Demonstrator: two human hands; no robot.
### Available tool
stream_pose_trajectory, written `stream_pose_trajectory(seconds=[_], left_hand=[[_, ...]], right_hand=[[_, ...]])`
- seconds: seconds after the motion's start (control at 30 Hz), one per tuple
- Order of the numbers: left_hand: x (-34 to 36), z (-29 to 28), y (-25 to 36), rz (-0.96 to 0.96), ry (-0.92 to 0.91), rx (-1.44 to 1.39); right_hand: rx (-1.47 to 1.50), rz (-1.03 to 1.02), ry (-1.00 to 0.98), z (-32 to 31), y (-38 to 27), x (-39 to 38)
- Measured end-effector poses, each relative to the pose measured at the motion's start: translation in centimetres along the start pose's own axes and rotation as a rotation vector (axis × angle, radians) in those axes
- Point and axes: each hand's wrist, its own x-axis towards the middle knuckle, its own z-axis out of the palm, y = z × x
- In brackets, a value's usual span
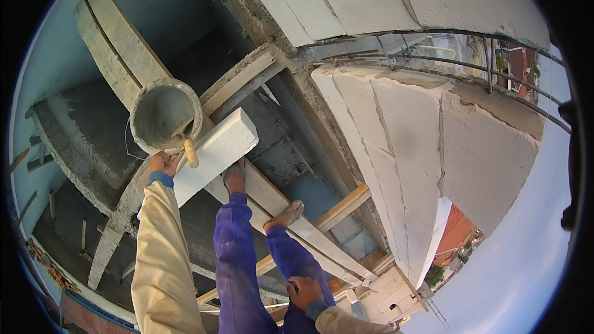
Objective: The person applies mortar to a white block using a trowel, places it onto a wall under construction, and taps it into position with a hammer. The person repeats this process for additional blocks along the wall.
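Observation:
A round, mortar-smeared bucket [166, 117] stands on the planks at the left, with grey mortar inside. A trowel's wooden handle [191, 153] leans out over its near rim. At that rim is my left hand [166, 164], closed against the bucket's side with its fingertips partly hidden. Beside this hand lies a long white lightweight block [216, 151], its far end pointing up and right. My right hand [303, 292] rests on my right thigh, fingers curled in and nothing visible in them.
My sandalled feet [286, 215] stand on narrow planks [309, 235] above a deep drop to a lower floor. A white block wall [402, 142] rises at the right, with steel bars [445, 65] along a gap. Wooden beams [238, 83] cross the opening; another plank pair [117, 37] runs far left.

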Motion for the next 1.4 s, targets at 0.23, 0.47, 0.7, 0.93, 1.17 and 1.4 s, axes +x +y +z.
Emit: stream_pose_trajectory(seconds=[0.23, 0.47, 0.7, 0.93, 1.17, 1.4], left_hand=[[-6.1, 3.7, 2.0, 0.213, -0.068, 0.247], [-24.6, -1.2, 0.5, 0.291, -0.231, 0.238], [-40.3, -6.0, -0.3, 0.096, -0.346, 0.368], [-52.7, -8.3, -6.0, 0.010, -0.429, 0.687], [-59.7, -7.5, -13.5, -0.033, -0.448, 0.810], [-62.4, -4.2, -18.6, -0.025, -0.651, 1.101]], right_hand=[[0.377, 0.015, 0.072, -2.3, 2.0, -3.8], [0.295, 0.131, 0.105, -4.0, 8.0, -15.4], [0.787, 0.333, -0.041, -0.2, 15.1, -21.2], [0.907, 0.205, 0.081, 1.8, 23.2, -26.5], [0.717, 0.064, 0.244, 13.7, 28.9, -32.7], [1.015, 0.399, 0.770, 7.9, 27.0, -33.1]])
